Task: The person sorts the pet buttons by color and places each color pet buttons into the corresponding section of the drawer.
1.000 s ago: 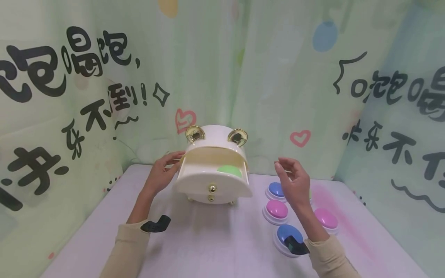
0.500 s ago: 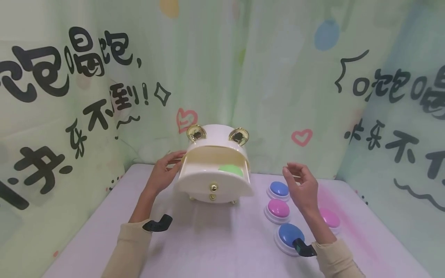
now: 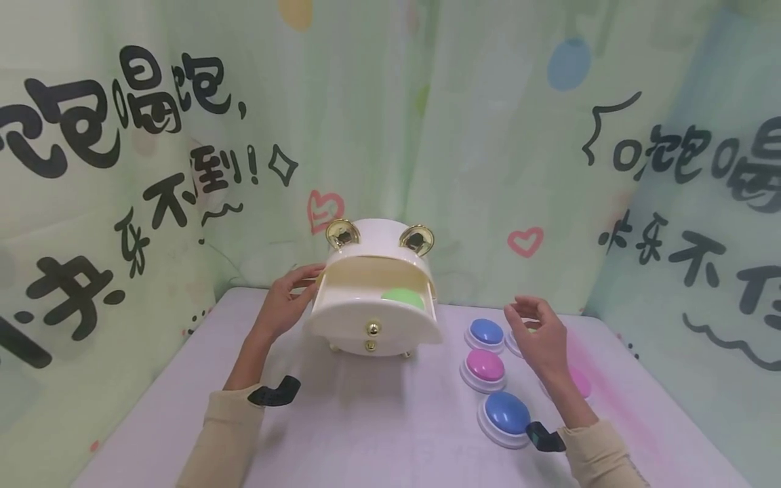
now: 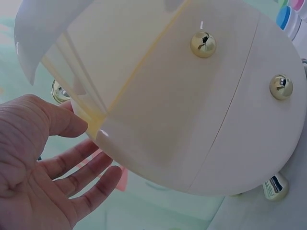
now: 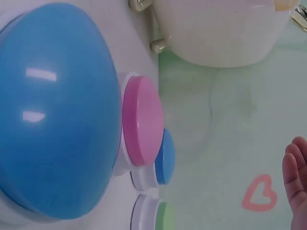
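Note:
My left hand [image 3: 285,301] is at the left side of a white frog-shaped drawer box [image 3: 383,237] with gold eyes and knobs. In the left wrist view its thumb touches the box's edge, and its other fingers [image 4: 96,184] lie loosely along the side. The upper drawer [image 3: 356,318] is pulled out, with a light green rounded thing [image 3: 404,297] inside, partly hidden by the drawer front. My right hand [image 3: 539,339], fingers loosely bent and holding nothing, hovers over the round push buttons on the right. Only its fingers [image 5: 292,175] show in the right wrist view.
Left of my right hand stand a blue button [image 3: 487,331], a pink button [image 3: 485,364] and a nearer blue button [image 3: 508,412]. A green button [image 5: 165,218] and another pink button [image 3: 581,383] are partly covered by my right arm. A printed curtain [image 3: 470,169] surrounds the table [image 3: 366,434].
My right hand has moved to the right and down toward me, over the buttons. The left hand, the box and its drawer stay as they were.

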Motion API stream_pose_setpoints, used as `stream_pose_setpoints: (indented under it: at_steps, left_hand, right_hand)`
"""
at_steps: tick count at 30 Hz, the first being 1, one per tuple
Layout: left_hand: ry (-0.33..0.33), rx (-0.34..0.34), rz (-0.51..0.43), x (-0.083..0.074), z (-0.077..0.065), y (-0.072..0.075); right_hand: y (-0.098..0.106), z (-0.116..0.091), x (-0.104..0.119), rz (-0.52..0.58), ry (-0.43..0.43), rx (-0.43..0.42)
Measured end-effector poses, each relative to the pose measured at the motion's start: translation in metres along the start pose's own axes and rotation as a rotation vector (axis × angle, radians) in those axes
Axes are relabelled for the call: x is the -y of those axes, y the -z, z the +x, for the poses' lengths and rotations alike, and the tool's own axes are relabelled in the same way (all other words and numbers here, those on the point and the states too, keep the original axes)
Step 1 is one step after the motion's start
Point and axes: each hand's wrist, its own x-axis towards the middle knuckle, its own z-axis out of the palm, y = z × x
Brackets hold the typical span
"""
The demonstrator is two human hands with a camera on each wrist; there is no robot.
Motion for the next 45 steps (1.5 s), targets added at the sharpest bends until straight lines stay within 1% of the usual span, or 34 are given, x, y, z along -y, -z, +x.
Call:
stream_pose_setpoints:
  at_steps: [5, 8, 13, 17, 20, 24, 29, 34, 38, 41, 45]
  left_hand:
    - [0.007, -0.002, 0.02, -0.001, 0.001, -0.001]
    - [0.003, -0.001, 0.02, -0.002, 0.0, -0.001]
    - [-0.005, -0.001, -0.001, -0.002, 0.0, 0.001]
    - [-0.007, 0.004, -0.002, 0.001, 0.001, 0.001]
    - [-0.01, 0.009, 0.008, 0.0, 0.001, 0.001]
    - [-0.015, 0.008, 0.02, 0.001, 0.001, 0.003]
    - [-0.009, 0.012, 0.01, 0.001, 0.001, 0.002]
    - [-0.006, 0.017, 0.0, 0.003, 0.001, 0.001]
    - [-0.004, 0.01, 0.008, 0.002, 0.001, 0.002]
    - [-0.005, 0.002, 0.007, 0.001, 0.001, 0.002]
    - [-0.006, 0.007, 0.0, 0.002, 0.002, 0.001]
  right_hand:
    - [0.002, -0.002, -0.006, -0.06, -0.028, 0.043]
    - [0.002, -0.001, -0.011, -0.104, -0.023, 0.064]
    - [0.004, 0.001, -0.017, -0.136, -0.003, 0.091]
    - [0.008, 0.001, -0.02, -0.183, -0.008, 0.134]
    - [0.012, 0.002, -0.022, -0.234, -0.04, 0.181]
    - [0.014, 0.003, -0.025, -0.273, -0.123, 0.242]
    - [0.013, 0.004, -0.034, -0.282, -0.203, 0.275]
    - [0.015, 0.006, -0.045, -0.263, -0.257, 0.304]
    - [0.017, 0.008, -0.051, -0.252, -0.256, 0.313]
    - [0.019, 0.01, -0.055, -0.258, -0.242, 0.316]
    - [0.021, 0.013, -0.061, -0.281, -0.234, 0.339]
